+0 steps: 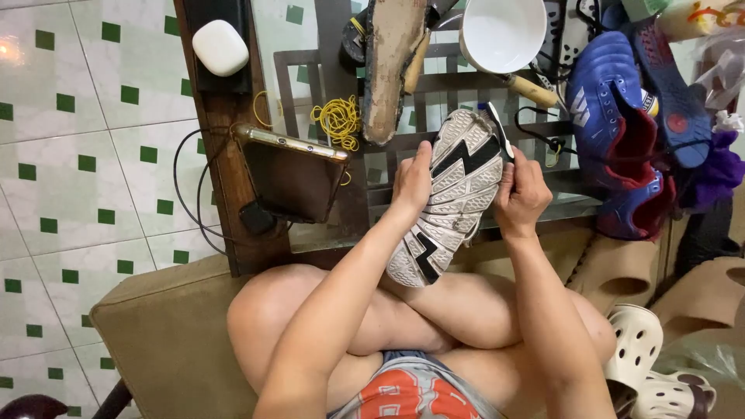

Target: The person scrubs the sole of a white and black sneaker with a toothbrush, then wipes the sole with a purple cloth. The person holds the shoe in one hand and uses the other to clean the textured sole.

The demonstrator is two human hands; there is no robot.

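So there's a tan cushion seat (pixel 167 334) with the person cross-legged on it, facing a glass-topped table (pixel 326 54). Over the table's near edge they're holding a sneaker (pixel 454 194) sole-up, grey-white tread with black zigzags. Left hand (pixel 411 182) is wrapped around the left edge of the sole, fingers curled shut on it, thumb on the tread. Right hand (pixel 521 195) clamps the right edge the same way, fingers closed over the rim. Further back: blue and red shoes (pixel 621 132), a white bowl (pixel 503 32), a phone (pixel 293 177), yellow rubber bands (pixel 337 120).
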